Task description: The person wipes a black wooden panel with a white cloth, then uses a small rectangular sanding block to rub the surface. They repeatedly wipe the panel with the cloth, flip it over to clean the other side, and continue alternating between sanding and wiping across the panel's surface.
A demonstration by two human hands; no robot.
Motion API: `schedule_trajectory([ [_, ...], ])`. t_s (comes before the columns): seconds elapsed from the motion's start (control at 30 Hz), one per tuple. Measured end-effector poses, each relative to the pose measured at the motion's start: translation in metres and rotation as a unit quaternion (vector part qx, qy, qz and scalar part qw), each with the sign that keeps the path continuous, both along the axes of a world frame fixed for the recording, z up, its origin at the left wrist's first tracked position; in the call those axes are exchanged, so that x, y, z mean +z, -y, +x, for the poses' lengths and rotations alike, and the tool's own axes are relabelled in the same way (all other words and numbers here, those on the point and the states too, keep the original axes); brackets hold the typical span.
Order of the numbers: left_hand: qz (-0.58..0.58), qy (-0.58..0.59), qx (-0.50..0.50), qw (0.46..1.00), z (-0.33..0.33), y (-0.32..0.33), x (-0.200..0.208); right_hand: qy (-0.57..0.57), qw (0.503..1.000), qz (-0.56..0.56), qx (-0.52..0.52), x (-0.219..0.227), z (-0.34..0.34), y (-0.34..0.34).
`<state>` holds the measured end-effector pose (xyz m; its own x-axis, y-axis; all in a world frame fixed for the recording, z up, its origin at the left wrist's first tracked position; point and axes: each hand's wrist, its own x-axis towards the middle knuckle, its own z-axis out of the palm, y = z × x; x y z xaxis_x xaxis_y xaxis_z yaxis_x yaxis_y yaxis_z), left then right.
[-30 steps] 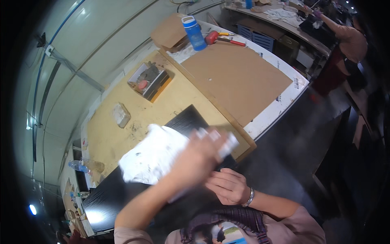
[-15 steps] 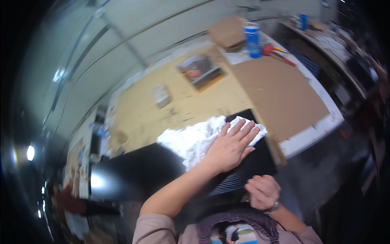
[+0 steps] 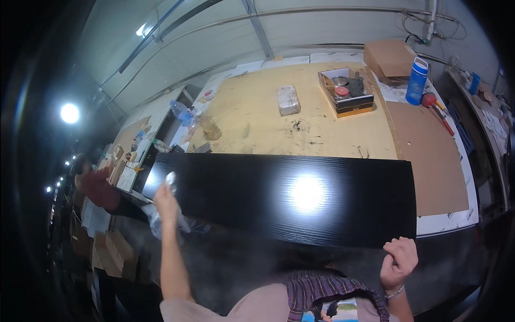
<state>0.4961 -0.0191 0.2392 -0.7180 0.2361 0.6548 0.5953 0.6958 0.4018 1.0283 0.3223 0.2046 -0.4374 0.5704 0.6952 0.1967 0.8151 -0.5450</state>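
The left hand (image 3: pixel 167 203) grips a white cloth (image 3: pixel 170 180); trapped grit could scratch the black board (image 3: pixel 241 196). The right hand's (image 3: pixel 399 263) grip I can't tell.

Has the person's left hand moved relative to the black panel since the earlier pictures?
Yes. Against the black panel, the left hand has moved leftward, from near the panel's right end to near its left end.

Black grained board (image 3: pixel 263 198), white cloth (image 3: pixel 171 179)
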Motion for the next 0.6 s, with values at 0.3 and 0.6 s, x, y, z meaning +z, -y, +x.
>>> schedule_trajectory([
  [0.3,-0.271,0.006,-0.482,0.833,0.233,-0.198,0.001,0.022,0.986,-0.077,0.145,0.022,-0.083,0.003],
  [0.6,-0.107,-0.045,-0.022,0.993,0.02,0.046,-0.038,0.0,0.968,-0.212,0.135,0.012,-0.073,0.006],
])
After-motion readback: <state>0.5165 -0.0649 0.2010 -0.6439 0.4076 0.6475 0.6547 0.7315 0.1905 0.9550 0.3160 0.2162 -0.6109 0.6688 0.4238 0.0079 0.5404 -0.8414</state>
